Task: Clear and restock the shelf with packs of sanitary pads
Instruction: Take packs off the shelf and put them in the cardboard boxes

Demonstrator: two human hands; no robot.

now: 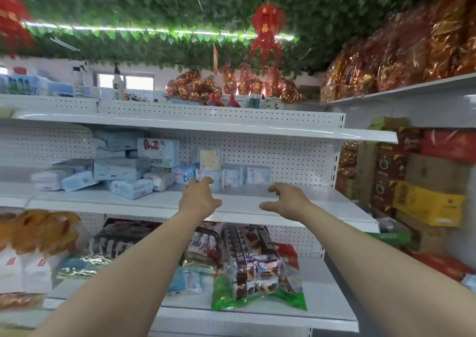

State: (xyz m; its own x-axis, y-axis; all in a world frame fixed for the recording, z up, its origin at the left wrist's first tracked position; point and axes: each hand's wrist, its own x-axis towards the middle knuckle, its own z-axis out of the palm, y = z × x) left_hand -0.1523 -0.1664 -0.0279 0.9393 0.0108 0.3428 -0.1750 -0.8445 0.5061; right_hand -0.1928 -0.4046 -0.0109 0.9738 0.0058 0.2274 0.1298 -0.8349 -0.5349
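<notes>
Both hands, left hand (199, 197) and right hand (284, 200), reach out spread and empty over the white metal shelf (296, 207); the pale blue plastic pad packs (231, 175) stand at its back edge. Best clamp the row from both ends.

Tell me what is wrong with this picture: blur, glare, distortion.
Head view: motion blur smears the leafy ceiling and the red lantern; pack print on the pads is unreadable. The ceiling light strip is blown out. Wide-angle distortion bends the middle shelf and stretches both forearms. The left hand and right hand, both open, are fairly sharp.
</notes>
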